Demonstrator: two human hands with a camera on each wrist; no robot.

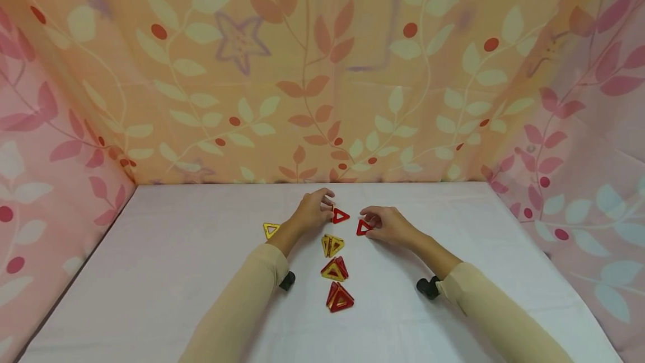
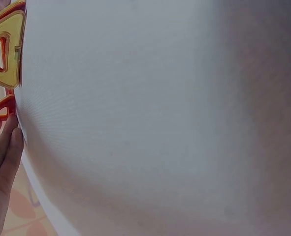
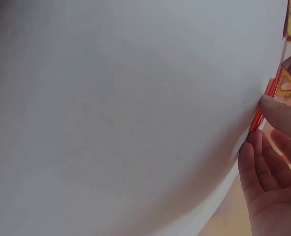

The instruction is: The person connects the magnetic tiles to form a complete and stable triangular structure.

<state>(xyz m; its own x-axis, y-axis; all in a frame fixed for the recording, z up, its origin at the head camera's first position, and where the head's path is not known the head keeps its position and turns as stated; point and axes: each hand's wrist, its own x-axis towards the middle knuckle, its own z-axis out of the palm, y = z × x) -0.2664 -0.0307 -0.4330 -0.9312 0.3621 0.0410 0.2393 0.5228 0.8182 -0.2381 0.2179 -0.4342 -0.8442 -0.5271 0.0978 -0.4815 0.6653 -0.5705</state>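
Note:
Around a small group of triangular magnetic tiles, my left hand curls its thumb and fingers. A red triangular tile lies at its fingertips, and a yellow triangular tile stands up beside it in the right wrist view. To the right, my right hand pinches another red triangular tile between thumb and fingers, close to the tabletop. The left wrist view catches the left fingers only at its edge, against a red tile.
Toward the front, a yellow pyramid of tiles, a red-and-yellow one and a mostly red one stand in a row. One yellow tile lies flat left of the left wrist. A patterned curtain borders the white table.

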